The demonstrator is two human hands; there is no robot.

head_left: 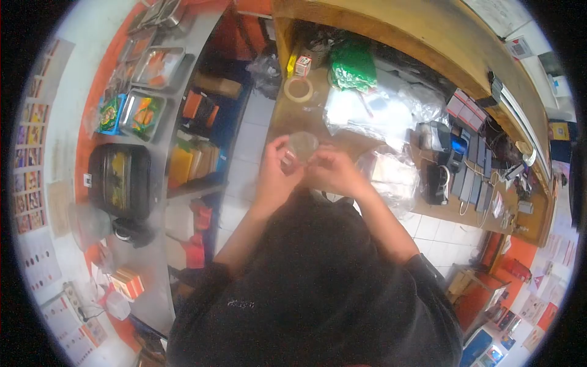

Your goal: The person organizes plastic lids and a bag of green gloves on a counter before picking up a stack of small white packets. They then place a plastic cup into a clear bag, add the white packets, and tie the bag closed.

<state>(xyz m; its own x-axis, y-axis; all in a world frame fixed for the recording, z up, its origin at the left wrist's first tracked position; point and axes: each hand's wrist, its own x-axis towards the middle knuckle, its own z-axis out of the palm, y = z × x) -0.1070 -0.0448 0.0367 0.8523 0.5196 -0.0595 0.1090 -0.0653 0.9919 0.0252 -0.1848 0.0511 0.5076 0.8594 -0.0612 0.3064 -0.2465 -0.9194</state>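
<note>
My left hand (278, 171) is closed around a small round see-through thing (302, 144), perhaps a clear tape roll or a plastic cup; its kind is too blurred to tell. Close beside it, the fingers of my right hand (333, 168) are pinched together near its lower right edge. What they hold, if anything, is too small to see. Both hands are above the near edge of a wooden table (284, 119). Farther back on that table lies a pale tape ring (298, 90).
Clear plastic sheets (367, 116) and a green plastic bag (353, 67) lie at the back. A plastic-wrapped pack (391, 174) is right of my hands. Card terminals (455, 150) and cables stand farther right. At left, a metal counter (160, 244) carries trays (143, 116).
</note>
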